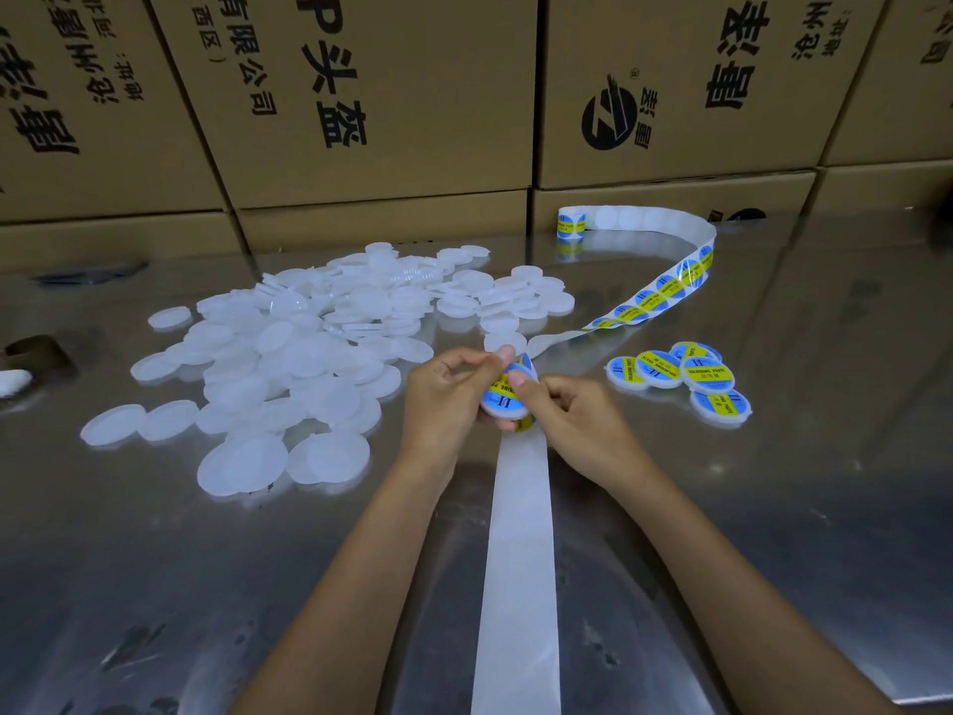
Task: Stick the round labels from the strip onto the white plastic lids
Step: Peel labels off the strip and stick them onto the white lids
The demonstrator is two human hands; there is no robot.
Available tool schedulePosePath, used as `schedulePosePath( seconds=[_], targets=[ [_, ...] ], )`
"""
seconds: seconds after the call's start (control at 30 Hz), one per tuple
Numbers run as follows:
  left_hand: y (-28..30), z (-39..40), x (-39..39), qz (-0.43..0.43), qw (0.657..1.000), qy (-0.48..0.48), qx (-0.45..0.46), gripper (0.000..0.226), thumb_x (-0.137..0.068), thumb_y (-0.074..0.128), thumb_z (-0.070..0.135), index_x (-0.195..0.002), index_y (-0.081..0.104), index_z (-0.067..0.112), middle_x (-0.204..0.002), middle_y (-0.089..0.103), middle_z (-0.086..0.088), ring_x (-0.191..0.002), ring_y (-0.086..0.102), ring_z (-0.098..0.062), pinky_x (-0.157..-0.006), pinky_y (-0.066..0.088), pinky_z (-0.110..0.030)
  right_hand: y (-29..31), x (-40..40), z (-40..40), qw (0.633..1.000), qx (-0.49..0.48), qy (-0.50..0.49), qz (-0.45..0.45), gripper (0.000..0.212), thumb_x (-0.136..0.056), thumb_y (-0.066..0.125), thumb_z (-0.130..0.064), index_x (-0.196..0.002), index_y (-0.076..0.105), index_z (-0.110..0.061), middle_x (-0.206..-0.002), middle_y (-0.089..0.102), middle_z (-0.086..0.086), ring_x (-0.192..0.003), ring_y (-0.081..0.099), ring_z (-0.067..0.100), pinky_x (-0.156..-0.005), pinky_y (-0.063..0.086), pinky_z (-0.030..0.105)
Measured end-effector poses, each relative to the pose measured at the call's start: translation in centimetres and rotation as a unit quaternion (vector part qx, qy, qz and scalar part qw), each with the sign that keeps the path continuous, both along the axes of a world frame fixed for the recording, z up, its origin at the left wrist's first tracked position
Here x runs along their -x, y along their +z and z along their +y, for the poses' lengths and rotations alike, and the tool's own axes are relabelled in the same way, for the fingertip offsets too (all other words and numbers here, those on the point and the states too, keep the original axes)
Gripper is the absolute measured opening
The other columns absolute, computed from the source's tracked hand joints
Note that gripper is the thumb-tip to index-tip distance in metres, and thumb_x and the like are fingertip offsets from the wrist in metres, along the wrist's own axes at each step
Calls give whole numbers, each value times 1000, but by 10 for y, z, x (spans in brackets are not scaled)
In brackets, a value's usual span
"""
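Head view: a white lid (508, 405) bearing a blue and yellow round label is being held above the shiny metal desk (773, 482), between both hands. It is being gripped from the left by the left hand (443, 389), whose grip is curled round the lid's edge. The label is being pressed by the thumb of the right hand (572, 415), whose other fingers are curled under the lid.

The label strip (665, 289) is being fed from the far right of the desk in toward the hands, and its bare backing (518, 559) is trailing toward the near edge. A heap of unlabelled lids (309, 348) is lying to the left; five labelled lids (686, 376) are lying just right of the hands. Cardboard boxes (371, 95) are stacked behind.
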State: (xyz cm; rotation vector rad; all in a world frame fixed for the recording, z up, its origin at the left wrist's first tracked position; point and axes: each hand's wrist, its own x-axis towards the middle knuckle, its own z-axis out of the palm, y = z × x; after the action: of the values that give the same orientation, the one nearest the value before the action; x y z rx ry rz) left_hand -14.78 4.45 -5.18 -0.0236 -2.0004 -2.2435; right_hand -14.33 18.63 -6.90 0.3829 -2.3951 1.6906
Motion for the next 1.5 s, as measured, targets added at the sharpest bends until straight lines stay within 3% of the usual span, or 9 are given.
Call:
schedulePosePath(
  seconds=[0.17,0.33,0.53,0.7,0.8,0.97,1.17,1.3,1.5],
  targets=[
    [1,1,1,-29,1000,3,0,29,-106,47,35,-111,69,17,-87,78,-6,-69,75,-24,-52,59,-31,5,9,11,984,90,-119,-98,46,-99,51,-44,-64,46,-15,-57,35,0,-51,31,11,-50,28,23],
    [1,-2,3,-49,999,19,-8,26,-108,40,25,-106,66,23,-83,78,0,-63,73,-18,-48,57,-26,7,21,50,852,428,-197,-227,36,-106,39,-31,-79,54,-13,-65,47,1,-55,38,12,-50,36,21],
    [-8,-5,10,-52,998,40,11,26,-107,39,18,-111,64,20,-80,78,-2,-59,71,-18,-47,55,-27,7,25,69,757,578,-163,-257,26,-105,39,-19,-91,56,-5,-89,54,4,-77,53,13,-64,46,23],
    [-16,-8,17,-49,996,67,33,26,-104,41,10,-117,64,14,-81,76,-6,-58,67,-17,-46,54,-28,9,23,65,790,542,-126,-256,21,-103,45,-20,-102,59,-4,-88,60,3,-79,56,12,-69,47,22],
    [-23,-18,24,11,974,145,176,30,-100,45,7,-120,66,13,-94,74,-2,-79,67,-16,-62,53,-26,8,21,56,850,453,-119,-241,18,-101,46,-18,-100,62,-9,-81,60,4,-73,55,12,-69,48,20],
    [-33,-41,44,99,809,240,528,37,-98,50,8,-134,58,5,-126,58,-14,-119,46,-30,-96,38,-32,8,23,38,911,327,-164,-188,19,-99,45,-7,-88,61,-8,-70,56,9,-59,50,15,-56,45,21],
    [-27,-47,72,20,657,260,707,49,-106,32,37,-144,43,7,-146,40,-15,-134,36,-32,-108,29,-42,-1,25,32,937,262,-169,-155,16,-96,48,-7,-90,63,-6,-66,58,7,-58,50,14,-52,46,20],
    [-32,-54,88,-55,644,217,732,61,-104,26,47,-149,39,6,-165,15,-17,-154,0,-33,-124,1,-50,-4,28,31,943,238,-176,-149,16,-95,49,-8,-93,65,-5,-66,60,5,-57,52,11,-50,47,17],
    [-32,-53,85,48,659,229,715,48,-102,42,38,-139,47,7,-155,34,-18,-149,17,-33,-121,7,-46,-5,30,31,949,223,-175,-138,16,-95,49,-8,-91,65,-5,-67,60,5,-55,51,9,-49,46,16]
  ],
)
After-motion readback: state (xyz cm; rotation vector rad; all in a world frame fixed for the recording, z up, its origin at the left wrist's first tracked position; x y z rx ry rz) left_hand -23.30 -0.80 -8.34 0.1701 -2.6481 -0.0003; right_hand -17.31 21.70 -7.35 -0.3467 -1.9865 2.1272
